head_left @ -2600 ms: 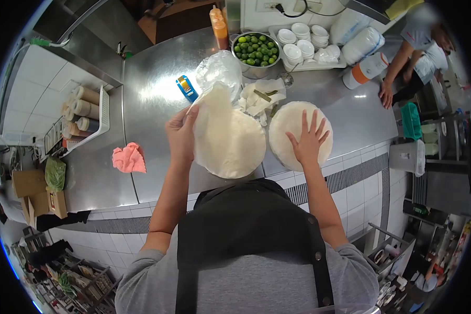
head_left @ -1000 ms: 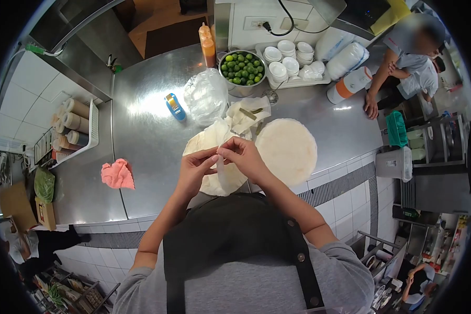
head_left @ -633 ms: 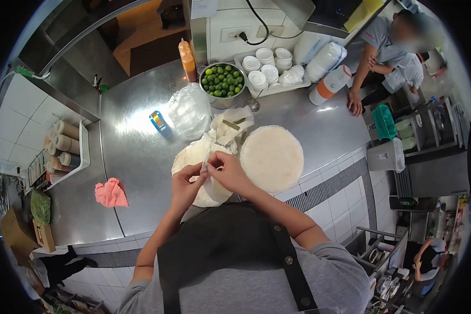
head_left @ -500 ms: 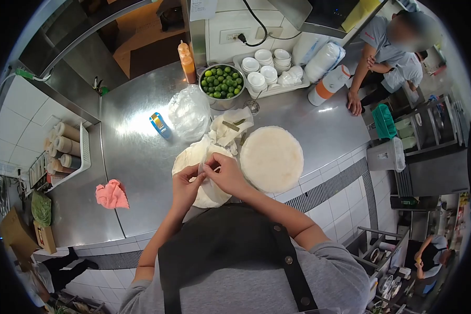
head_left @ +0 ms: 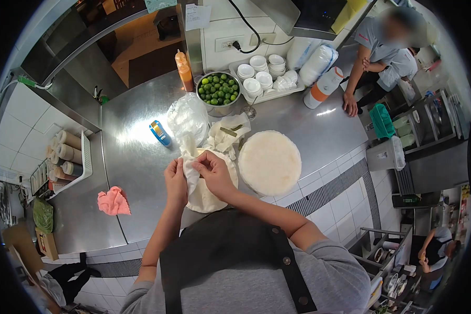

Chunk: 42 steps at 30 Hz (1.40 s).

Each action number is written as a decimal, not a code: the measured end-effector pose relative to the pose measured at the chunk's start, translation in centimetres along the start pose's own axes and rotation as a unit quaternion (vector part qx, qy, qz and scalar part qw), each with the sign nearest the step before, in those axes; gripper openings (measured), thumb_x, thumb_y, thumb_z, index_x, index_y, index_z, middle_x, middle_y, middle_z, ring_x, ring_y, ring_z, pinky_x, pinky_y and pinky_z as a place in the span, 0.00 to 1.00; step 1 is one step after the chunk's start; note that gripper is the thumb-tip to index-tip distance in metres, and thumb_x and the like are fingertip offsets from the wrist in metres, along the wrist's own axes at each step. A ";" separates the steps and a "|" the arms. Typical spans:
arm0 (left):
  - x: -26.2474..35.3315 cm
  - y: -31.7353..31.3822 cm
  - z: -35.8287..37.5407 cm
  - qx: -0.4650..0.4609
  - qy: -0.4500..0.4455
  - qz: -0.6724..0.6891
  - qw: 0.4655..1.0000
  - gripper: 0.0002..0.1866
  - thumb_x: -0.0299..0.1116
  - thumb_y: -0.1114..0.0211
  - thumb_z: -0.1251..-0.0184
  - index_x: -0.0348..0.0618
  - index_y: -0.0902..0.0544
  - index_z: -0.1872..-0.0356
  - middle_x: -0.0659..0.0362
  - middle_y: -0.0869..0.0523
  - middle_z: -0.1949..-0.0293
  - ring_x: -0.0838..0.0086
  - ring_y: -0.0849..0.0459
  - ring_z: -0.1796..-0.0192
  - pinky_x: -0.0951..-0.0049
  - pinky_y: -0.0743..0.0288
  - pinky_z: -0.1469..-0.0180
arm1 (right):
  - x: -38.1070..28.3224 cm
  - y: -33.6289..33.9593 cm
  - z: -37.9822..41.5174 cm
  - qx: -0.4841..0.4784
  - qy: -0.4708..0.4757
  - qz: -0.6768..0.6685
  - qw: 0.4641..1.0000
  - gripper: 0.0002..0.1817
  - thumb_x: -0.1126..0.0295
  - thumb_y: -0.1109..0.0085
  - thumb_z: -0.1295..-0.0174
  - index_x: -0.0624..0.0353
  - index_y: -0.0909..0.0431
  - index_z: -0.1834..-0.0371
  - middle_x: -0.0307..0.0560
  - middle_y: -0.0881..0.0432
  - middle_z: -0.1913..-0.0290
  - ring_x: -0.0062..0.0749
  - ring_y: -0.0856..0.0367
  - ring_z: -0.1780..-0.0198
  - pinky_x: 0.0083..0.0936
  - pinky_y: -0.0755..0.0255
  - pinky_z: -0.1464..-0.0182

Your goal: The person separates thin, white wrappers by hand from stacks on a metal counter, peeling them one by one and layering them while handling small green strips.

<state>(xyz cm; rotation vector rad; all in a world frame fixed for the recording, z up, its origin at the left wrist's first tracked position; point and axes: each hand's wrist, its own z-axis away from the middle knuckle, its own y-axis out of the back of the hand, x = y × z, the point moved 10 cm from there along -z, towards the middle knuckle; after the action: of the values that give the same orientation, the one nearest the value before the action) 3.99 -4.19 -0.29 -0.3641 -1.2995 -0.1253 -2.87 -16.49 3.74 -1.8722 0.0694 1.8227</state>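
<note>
A thin, pale wrapper sheet (head_left: 190, 168) hangs crumpled between my two hands, its loose upper end sticking up. My left hand (head_left: 177, 182) pinches its left side, fingers closed. On the other side, my right hand (head_left: 213, 174) has its thumb and fingers pressed together at the sheet's edge. Below them lie more round wrapper sheets (head_left: 206, 198), partly covered by my hands. To the right sits a thick round stack of wrappers (head_left: 270, 162). Just beyond my hands, a crumpled wrapper piece (head_left: 222, 137) lies with green strips (head_left: 229, 131) on it.
A blue tape dispenser (head_left: 160, 133), a clear plastic bag (head_left: 187, 116), a bowl of green limes (head_left: 218, 90) and orange sauce bottles (head_left: 184, 70) stand beyond. White cups fill a tray (head_left: 269, 96). A pink cloth (head_left: 113, 201) lies left. A co-worker's hand (head_left: 350, 103) rests on the counter.
The sheet in my hands has come up and left, off the wrappers below, and more of it hangs free. My left hand has shifted left. The view has tilted slightly.
</note>
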 end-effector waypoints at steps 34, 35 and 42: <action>4.3 -0.5 -0.8 0.006 -0.207 -0.137 0.969 0.12 0.33 0.26 0.33 0.36 0.20 0.66 0.69 0.27 0.76 0.88 0.34 0.72 0.80 0.40 0.75 | -6.2 -0.2 -1.9 -0.119 0.174 0.222 0.952 0.07 0.70 0.43 0.27 0.63 0.27 0.60 0.41 0.28 0.73 0.23 0.30 0.71 0.26 0.33 0.65; 4.5 -0.4 -0.6 0.017 -0.218 -0.131 0.967 0.10 0.30 0.27 0.32 0.36 0.20 0.65 0.71 0.28 0.76 0.89 0.35 0.73 0.81 0.41 0.75 | -6.6 0.0 -1.9 -0.118 0.176 0.221 0.952 0.07 0.70 0.43 0.27 0.63 0.27 0.60 0.41 0.28 0.73 0.23 0.30 0.71 0.26 0.33 0.65; 5.8 -2.2 0.7 0.022 -0.214 -0.144 0.966 0.07 0.29 0.29 0.30 0.38 0.18 0.65 0.69 0.25 0.80 0.91 0.34 0.78 0.83 0.46 0.80 | -5.1 2.5 -2.3 -0.066 0.057 0.361 0.929 0.10 0.69 0.41 0.33 0.64 0.27 0.58 0.59 0.17 0.65 0.57 0.18 0.60 0.42 0.26 0.57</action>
<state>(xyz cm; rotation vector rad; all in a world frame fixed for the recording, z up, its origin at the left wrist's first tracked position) 4.31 -5.34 5.77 -0.1635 -1.7782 -0.2733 -2.18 -21.19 7.63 -2.2314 0.7904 2.2077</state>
